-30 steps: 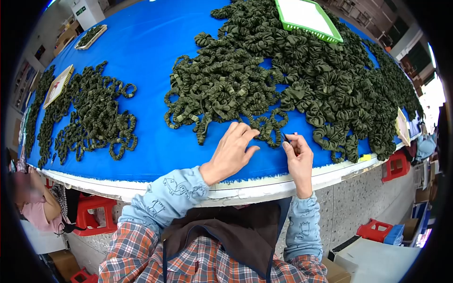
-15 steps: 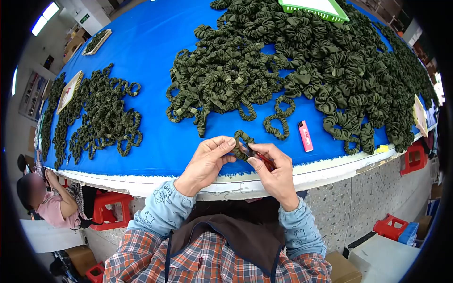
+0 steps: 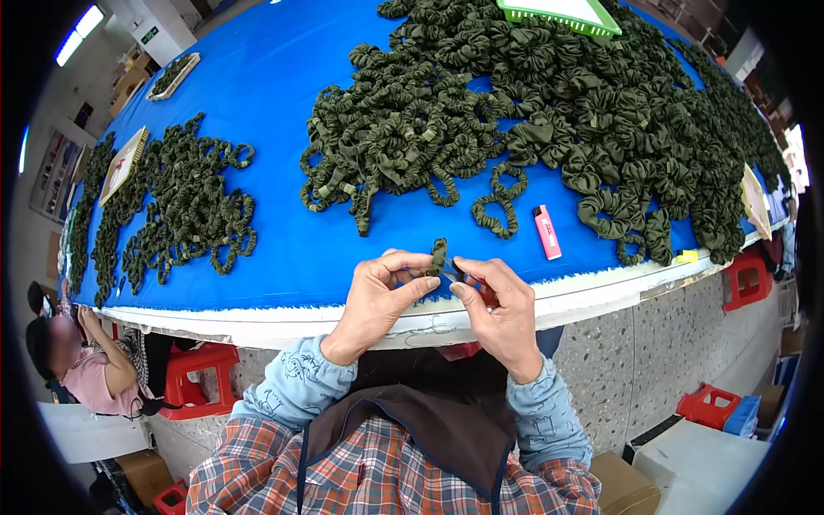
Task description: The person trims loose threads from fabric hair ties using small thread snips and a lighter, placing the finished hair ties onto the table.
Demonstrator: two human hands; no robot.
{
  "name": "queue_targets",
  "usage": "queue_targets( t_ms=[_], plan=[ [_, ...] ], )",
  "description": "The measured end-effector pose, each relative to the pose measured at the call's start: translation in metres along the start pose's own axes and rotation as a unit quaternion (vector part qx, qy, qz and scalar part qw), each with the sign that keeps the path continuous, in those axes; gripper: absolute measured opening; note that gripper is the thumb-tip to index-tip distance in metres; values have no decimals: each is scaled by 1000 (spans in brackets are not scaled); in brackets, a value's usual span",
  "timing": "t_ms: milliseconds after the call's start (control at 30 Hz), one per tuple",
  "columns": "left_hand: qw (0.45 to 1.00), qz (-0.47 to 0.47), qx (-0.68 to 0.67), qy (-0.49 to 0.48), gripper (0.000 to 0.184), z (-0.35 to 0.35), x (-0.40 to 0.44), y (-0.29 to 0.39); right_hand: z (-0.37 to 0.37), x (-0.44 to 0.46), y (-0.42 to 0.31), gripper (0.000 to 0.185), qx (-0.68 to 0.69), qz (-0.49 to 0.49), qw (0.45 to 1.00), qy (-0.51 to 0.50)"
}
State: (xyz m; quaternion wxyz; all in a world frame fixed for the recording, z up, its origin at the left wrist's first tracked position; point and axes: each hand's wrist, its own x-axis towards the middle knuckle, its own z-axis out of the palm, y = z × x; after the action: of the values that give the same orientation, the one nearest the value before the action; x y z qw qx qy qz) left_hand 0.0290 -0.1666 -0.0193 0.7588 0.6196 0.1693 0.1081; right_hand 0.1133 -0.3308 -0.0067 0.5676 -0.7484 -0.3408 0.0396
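Note:
My left hand (image 3: pixel 378 296) pinches a dark green scrunchie (image 3: pixel 439 255) between thumb and fingertips, just above the table's front edge. The scrunchie is turned nearly edge-on, so its loop looks narrow. Close on its right, my right hand (image 3: pixel 502 313) is closed around small thread snips (image 3: pixel 450 275). Their metal tips point at the scrunchie's lower end, and the red handle is mostly hidden in the palm. Whether the blades touch the fabric, I cannot tell. Beyond my hands lies a large pile of dark green scrunchies (image 3: pixel 403 129) on the blue cloth.
A pink lighter (image 3: pixel 547 233) lies right of my hands. A second scrunchie pile (image 3: pixel 184 197) lies left, with a shallow tray (image 3: pixel 124 166) beside it. A green basket (image 3: pixel 562 19) stands at the back. Another person (image 3: pixel 94 365) sits at the far left near a red stool (image 3: pixel 199 378).
The scrunchie has turned from an open loop to nearly edge-on. The snips' tips have shifted to its lower end. The view has tilted slightly.

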Motion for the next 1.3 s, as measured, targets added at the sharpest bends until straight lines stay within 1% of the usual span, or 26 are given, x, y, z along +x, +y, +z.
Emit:
queue_targets(
  t_ms=[33,67,200,233,367,567,700,733,867,900,967,1033,1067,1200,1233,1267,1300],
  plan=[
    [999,23,27,1,23,1,-1,-1,-1,0,-1,28,-18,-13,1000,0],
    [999,23,28,0,23,2,-2,0,-1,-1,-1,28,-18,-13,1000,1],
    [986,99,134,6,21,5,-4,2,1,-3,2,28,-86,-99,991,29],
    [986,100,135,5,21,6,-5,3,0,-4,1,28,-85,-99,991,30],
    [976,101,194,4,21,9,-8,6,-3,-8,-1,27,-156,-135,978,40],
    [966,116,230,-10,20,13,-10,8,-7,-13,2,26,-136,-118,983,34],
    [962,107,252,-16,19,15,-12,9,-12,-15,6,27,-161,-166,972,30],
    [962,107,252,-18,19,16,-13,9,-13,-16,7,27,-161,-166,972,31],
    [950,131,281,-40,22,16,-13,9,-19,-21,12,23,-36,-62,997,-10],
    [950,132,281,-42,22,17,-14,10,-19,-22,13,23,-36,-62,997,-8],
    [988,35,144,-51,21,21,-16,15,-21,-22,17,16,108,50,993,19],
    [996,-65,4,-61,20,24,-18,19,-23,-22,19,10,250,161,954,47],
    [996,-65,5,-64,20,26,-18,20,-22,-22,20,10,250,161,954,51],
    [985,-85,-127,-80,16,36,-18,21,-16,-22,18,4,306,146,940,-32],
    [985,-84,-126,-81,16,36,-19,22,-17,-22,18,4,307,145,940,-30],
    [998,-20,-1,-68,14,37,-20,23,-18,-21,18,4,280,145,948,-40],
    [990,43,123,-52,13,37,-22,24,-19,-22,18,4,252,147,955,-50]
  ],
)
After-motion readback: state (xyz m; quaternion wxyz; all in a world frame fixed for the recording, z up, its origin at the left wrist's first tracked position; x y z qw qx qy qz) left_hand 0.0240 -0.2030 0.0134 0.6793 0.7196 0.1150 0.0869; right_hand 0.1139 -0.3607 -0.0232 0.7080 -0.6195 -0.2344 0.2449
